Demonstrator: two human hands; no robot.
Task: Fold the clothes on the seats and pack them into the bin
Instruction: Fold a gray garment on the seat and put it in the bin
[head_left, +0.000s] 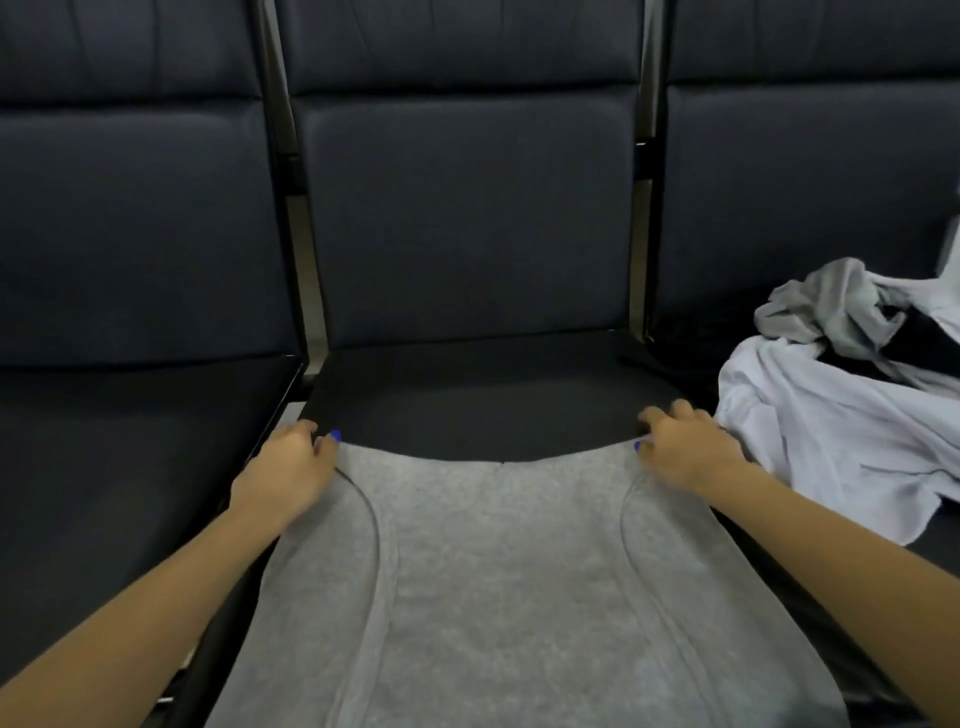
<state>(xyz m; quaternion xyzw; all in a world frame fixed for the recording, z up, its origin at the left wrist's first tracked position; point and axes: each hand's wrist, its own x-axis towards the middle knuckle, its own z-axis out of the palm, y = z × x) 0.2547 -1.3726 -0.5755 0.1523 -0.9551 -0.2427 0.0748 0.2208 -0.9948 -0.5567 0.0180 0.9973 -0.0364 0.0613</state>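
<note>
Dark seat bears a grey top lengthwise toward the backrest, both hands pinching its far corners.

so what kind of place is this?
Probably a waiting area or lounge: a row of linked dark padded seats with metal frame posts between them. A grey knit garment lies spread on the middle seat.

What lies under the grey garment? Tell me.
The grey garment lies spread on the middle seat, whose bare black cushion shows beyond it. Anything else beneath it is covered.
</note>
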